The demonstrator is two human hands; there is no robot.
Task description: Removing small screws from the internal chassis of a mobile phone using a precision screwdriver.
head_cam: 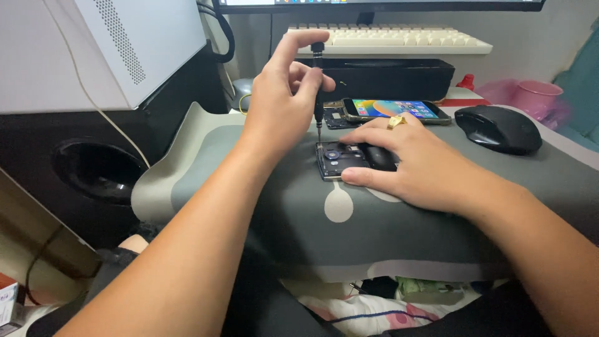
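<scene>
**Screwdriver upright on an opened phone**

Head view: cluttered desk space, with a grey-and-cream desk mat (249, 206) draped over the working surface, a white keyboard (387, 37) on a black riser at the back edge, a black computer mouse (499, 128) toward the right edge, and a pink cup (533, 97) beyond it. A dark speaker (93, 168) stands off the left edge, under a white perforated case (143, 43).

Near the middle of the mat lies an opened phone (337, 159), back cover off, its dark innards and camera ring showing. Just behind it rests a second phone (393, 109), screen lit and colourful, beside a small loose dark part.

The left hand (281, 106) is closed round a slim black precision screwdriver (318, 93), thumb and fingers pinching the shaft and the forefinger arched over the cap; the tool stands nearly upright, its tip down at the top edge of the opened phone. The right hand (412, 159), wearing a gold ring (396, 122), lies flat over the phone's right part, fingers spread and pressing it onto the mat, gripping nothing.

Doing this well likely means keeping the driver square to the screw, pressing lightly from the cap while the fingertips twirl, and holding the phone steady so the tip cannot skid across the board.
</scene>
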